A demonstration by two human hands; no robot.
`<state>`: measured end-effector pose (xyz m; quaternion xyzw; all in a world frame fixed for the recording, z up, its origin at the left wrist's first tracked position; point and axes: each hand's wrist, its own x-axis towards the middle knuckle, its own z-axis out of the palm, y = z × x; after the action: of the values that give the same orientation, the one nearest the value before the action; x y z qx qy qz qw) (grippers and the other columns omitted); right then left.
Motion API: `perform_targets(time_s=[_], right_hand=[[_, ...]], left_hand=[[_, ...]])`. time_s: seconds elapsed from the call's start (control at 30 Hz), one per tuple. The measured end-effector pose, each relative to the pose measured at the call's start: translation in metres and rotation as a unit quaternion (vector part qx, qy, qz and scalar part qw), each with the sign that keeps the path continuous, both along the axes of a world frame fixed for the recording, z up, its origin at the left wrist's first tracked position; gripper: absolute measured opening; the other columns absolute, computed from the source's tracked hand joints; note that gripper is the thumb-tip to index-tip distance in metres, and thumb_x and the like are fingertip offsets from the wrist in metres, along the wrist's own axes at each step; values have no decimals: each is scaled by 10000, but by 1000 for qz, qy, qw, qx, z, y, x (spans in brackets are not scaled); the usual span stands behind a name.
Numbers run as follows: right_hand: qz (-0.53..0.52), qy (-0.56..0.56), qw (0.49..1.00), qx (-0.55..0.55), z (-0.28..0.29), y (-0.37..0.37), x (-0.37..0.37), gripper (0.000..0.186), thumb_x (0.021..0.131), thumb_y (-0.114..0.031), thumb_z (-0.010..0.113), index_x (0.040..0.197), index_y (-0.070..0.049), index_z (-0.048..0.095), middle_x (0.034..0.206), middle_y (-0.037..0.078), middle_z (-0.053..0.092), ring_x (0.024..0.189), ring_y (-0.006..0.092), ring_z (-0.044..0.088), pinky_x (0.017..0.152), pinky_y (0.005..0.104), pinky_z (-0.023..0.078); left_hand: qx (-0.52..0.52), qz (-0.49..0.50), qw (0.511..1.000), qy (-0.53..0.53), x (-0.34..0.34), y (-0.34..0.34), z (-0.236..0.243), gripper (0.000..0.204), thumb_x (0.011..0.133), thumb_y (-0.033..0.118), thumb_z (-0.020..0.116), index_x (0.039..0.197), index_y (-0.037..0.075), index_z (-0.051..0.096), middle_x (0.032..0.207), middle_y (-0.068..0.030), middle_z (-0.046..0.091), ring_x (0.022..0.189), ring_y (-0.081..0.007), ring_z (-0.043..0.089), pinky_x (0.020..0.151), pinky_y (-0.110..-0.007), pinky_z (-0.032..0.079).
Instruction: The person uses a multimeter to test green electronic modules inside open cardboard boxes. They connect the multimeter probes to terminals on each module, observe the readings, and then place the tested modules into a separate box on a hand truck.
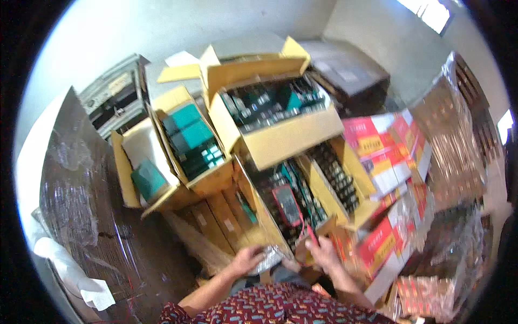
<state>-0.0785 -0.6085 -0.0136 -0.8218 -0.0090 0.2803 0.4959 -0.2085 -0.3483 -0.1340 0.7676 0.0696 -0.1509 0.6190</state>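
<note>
My right hand is closed around a red test probe, its tip pointing up and away from me. Just beyond it, a red multimeter with a dark face lies on dark and green parts inside an open cardboard box. A red lead runs by the meter's lower end. My left hand has its fingers curled at the edge of a shiny silvery packet, close in front of my body. Blur hides what kind of packet it is.
Behind stands a larger open carton of dark and green parts. To the left are two open boxes, one with green blocks. Red-and-white printed cartons are stacked at right. Plastic-wrapped cardboard stacks flank both sides.
</note>
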Motion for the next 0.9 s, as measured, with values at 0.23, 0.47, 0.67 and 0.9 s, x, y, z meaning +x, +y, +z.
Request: perform_targets(time_s=[0.23, 0.47, 0.67, 0.9], right_hand=[[14, 71, 997, 22, -18, 8, -15, 217, 966, -236, 725, 1009, -24, 714, 848, -20, 644, 760, 76, 549, 677, 283, 478], [-36, -26, 997, 61, -11, 15, -1, 270, 949, -296, 737, 800, -95, 636, 643, -54, 524, 543, 58, 457, 485, 273, 353], [-111, -25, 985, 127, 10, 16, 20, 404, 960, -329, 718, 660, -138, 526, 586, -66, 481, 491, 66, 426, 459, 283, 316], [-133, 47, 977, 161, 2, 9, 15, 294, 995, -224, 679, 795, -131, 484, 581, -68, 410, 426, 54, 373, 385, 251, 269]], left_hand=[[-37, -17, 998, -54, 12, -2, 11, 444, 1021, 263, 643, 1371, -7, 601, 1239, -172, 717, 1149, -243, 685, 1002, -375, 536], [-13, -28, 997, -77, 20, 32, 19, 406, 1008, 280, 668, 1309, 9, 644, 1231, -165, 726, 1147, -275, 697, 990, -376, 549], [247, 129, 925, -257, 161, 147, 123, 535, 882, 243, 738, 1355, 32, 603, 1213, -214, 687, 1139, -383, 666, 987, -432, 542], [502, 219, 796, -258, 319, 243, 233, 1374, 617, 523, 930, 1644, 67, 140, 1686, -221, 211, 1557, -388, 221, 1255, -592, 184]])
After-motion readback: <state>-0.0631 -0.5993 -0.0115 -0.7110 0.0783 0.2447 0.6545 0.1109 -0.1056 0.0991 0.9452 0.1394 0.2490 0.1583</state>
